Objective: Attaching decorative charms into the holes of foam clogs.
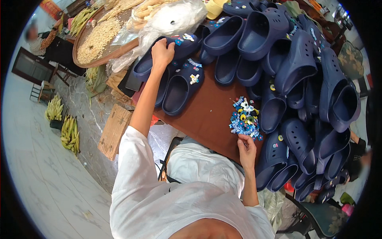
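My left hand (pixel 162 55) is closed on a navy clog (pixel 182 49) at the table's far left edge. White and blue charms sit on that clog's toe. Just nearer stands another navy clog (pixel 177 92), with charms on its upper and part of its mate beside it. At the near edge of a small heap of blue, white and yellow shoe charms (pixel 244 117), my right hand (pixel 247 148) has its thumb and fingertips drawn together. Whatever they may pinch is too small to make out.
Many navy clogs (pixel 296 59) are piled along the right and far sides of the brown table (pixel 199 127). Beyond my left arm are a round tray of pale kernels (pixel 99 42) and clear plastic bags (pixel 175 20). A wooden stool (pixel 114 131) stands left. People are at both edges.
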A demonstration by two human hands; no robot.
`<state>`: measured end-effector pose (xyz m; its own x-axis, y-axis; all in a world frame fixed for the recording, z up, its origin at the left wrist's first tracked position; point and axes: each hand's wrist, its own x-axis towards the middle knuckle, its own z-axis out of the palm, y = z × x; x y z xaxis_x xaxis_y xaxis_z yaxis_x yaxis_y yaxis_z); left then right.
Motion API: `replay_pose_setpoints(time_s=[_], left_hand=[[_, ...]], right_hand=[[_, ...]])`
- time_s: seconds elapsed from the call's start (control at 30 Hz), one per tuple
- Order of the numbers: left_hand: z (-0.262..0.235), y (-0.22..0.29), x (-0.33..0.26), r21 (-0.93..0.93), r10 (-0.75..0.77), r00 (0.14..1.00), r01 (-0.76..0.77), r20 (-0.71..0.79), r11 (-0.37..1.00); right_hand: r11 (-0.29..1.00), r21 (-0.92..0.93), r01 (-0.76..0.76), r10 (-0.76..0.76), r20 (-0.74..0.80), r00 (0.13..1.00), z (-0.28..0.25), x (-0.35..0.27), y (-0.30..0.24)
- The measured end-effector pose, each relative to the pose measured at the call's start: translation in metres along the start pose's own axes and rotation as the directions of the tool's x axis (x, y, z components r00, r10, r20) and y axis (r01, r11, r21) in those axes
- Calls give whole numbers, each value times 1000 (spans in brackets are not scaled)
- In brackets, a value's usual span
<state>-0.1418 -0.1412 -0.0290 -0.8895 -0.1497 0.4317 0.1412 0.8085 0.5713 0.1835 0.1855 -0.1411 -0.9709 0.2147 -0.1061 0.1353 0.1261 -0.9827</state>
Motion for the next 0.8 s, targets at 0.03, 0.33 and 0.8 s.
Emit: replay_pose_setpoints(time_s=[0.03, 0.33, 0.8], left_hand=[[12, -6, 5, 35, 47, 997, -44, -64, 998], [57, 18, 28, 130, -34, 998, 29, 43, 991], [37, 73, -33, 84, 298, 953, -293, -50, 952]], right_hand=[[1000, 1, -5, 5, -8, 1000, -1, -1, -2], [1000, 19, -10, 10, -49, 999, -7, -4, 0], [1000, 1, -20, 20, -63, 998, -4, -4, 0]])
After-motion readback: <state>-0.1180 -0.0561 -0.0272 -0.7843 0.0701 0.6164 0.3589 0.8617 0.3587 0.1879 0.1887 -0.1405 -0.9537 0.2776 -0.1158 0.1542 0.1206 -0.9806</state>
